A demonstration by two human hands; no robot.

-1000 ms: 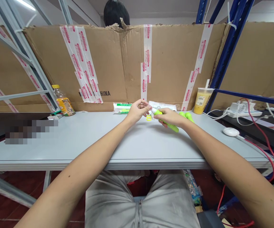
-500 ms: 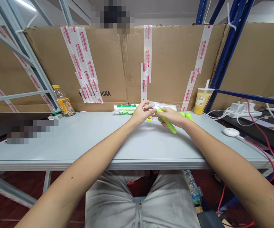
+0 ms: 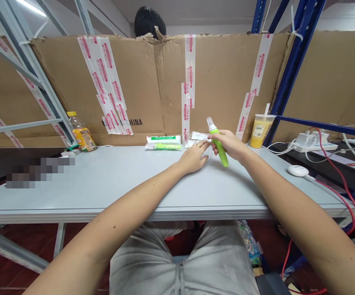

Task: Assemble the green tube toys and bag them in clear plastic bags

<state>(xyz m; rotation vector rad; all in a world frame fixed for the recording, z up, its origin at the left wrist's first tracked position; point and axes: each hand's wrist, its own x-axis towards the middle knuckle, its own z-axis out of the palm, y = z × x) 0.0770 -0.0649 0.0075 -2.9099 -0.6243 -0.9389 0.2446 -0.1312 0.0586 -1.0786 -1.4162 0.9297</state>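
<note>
In my right hand (image 3: 228, 143) is a lime-green tube-shaped thing (image 3: 222, 156) with a white collar and a clear tip. It stands tilted, tip up and to the left. My left hand (image 3: 194, 157) rests palm down on the table, fingers stretched toward the right hand, a ring on one finger. A small clear plastic piece (image 3: 210, 155) lies beside its fingertips; whether they touch it I cannot tell. Behind the hands lies a clear wrapper (image 3: 199, 135). To the left of it is a clear packet (image 3: 163, 139) with a green label and a light-green item inside.
The grey-white table (image 3: 119, 180) ends at a tall taped cardboard wall (image 3: 146, 90). A drink cup with a straw (image 3: 260, 131) stands at the back right, a yellow-capped bottle (image 3: 84, 135) at the back left. A white round device (image 3: 298, 171) with a red cable lies right.
My left hand has come away from the clear tip and lowered onto the table. The green tube has swung more upright in my right hand, its tip now in sight.
</note>
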